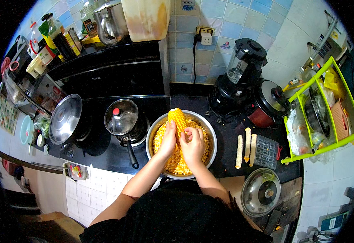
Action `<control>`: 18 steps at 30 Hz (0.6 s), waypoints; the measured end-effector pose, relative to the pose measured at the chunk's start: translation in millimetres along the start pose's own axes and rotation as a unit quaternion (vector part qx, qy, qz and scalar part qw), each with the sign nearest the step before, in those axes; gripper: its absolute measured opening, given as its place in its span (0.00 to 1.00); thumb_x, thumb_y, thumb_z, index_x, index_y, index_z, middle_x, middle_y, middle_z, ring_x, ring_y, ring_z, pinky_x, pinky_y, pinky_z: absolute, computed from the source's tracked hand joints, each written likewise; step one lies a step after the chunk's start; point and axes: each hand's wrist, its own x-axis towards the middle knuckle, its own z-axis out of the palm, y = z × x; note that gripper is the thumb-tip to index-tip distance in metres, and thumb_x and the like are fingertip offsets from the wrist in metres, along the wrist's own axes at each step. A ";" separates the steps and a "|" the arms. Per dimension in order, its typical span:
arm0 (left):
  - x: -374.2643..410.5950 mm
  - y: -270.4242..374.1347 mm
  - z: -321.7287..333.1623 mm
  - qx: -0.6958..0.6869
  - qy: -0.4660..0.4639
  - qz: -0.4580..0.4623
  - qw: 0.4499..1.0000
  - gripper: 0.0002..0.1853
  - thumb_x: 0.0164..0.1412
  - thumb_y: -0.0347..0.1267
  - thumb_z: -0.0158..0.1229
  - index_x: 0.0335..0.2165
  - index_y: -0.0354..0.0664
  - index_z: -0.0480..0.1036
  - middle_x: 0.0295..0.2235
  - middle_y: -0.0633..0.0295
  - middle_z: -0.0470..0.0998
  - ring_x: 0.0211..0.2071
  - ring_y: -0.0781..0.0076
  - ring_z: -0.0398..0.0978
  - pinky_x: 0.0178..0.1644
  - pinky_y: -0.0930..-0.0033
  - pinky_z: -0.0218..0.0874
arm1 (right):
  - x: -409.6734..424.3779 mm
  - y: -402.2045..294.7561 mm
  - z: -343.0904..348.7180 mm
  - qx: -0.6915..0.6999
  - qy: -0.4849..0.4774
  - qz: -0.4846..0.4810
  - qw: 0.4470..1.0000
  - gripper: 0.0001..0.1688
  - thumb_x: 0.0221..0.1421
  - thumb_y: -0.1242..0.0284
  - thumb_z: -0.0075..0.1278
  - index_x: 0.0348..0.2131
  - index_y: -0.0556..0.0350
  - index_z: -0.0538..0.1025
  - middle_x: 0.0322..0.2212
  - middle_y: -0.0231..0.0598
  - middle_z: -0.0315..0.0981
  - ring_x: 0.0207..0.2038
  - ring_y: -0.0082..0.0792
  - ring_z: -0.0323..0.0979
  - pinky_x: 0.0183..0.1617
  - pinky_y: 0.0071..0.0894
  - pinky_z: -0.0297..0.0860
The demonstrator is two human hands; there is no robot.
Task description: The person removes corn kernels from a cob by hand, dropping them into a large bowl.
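My left hand (pixel 168 140) grips a yellow corn cob (pixel 177 118) along its left side, with the tip pointing away from me. On the cob's right side is my right hand (pixel 192 145), its thumb against the kernels and its fingers curled. Both hands are over a round stainless steel bowl (pixel 214 142). Loose corn kernels (pixel 177 165) fill much of the bowl. The cob's lower end is partly hidden by my hands. Three stripped corn cobs (pixel 247 144) lie on the black counter to the right.
A lidded saucepan (pixel 121 117) sits on the stove at left, its handle (pixel 132 156) towards me. A blender (pixel 237 76) and a red-black cooker (pixel 265 103) stand behind right. Near the cobs are a clear plastic tray (pixel 266 151), glass lid (pixel 261 192) and green rack (pixel 310 91).
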 end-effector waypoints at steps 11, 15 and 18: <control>7.8 -3.8 -2.7 0.016 0.018 0.012 1.000 0.25 0.62 0.47 0.33 0.47 0.38 0.57 0.39 0.60 0.66 0.39 0.75 0.64 0.46 0.73 0.56 | -1.3 4.7 0.9 0.013 -0.023 -0.034 0.999 0.12 0.38 0.79 0.54 0.27 0.56 0.68 0.25 0.38 0.64 0.26 0.35 0.66 0.30 0.33 0.65; 11.4 4.4 -3.1 -0.027 0.034 -0.009 0.999 0.25 0.62 0.47 0.32 0.44 0.38 0.61 0.37 0.61 0.68 0.37 0.75 0.67 0.43 0.72 0.59 | 0.7 5.3 -6.2 0.040 -0.061 -0.040 0.997 0.14 0.39 0.78 0.53 0.30 0.57 0.66 0.26 0.40 0.62 0.29 0.37 0.65 0.33 0.33 0.63; 7.7 19.9 -1.9 -0.025 0.029 -0.077 0.996 0.28 0.62 0.50 0.30 0.43 0.39 0.63 0.36 0.61 0.71 0.35 0.74 0.70 0.40 0.71 0.62 | 8.5 17.4 -9.7 0.081 -0.039 -0.021 0.996 0.20 0.44 0.71 0.53 0.35 0.60 0.63 0.29 0.42 0.62 0.32 0.37 0.63 0.38 0.33 0.62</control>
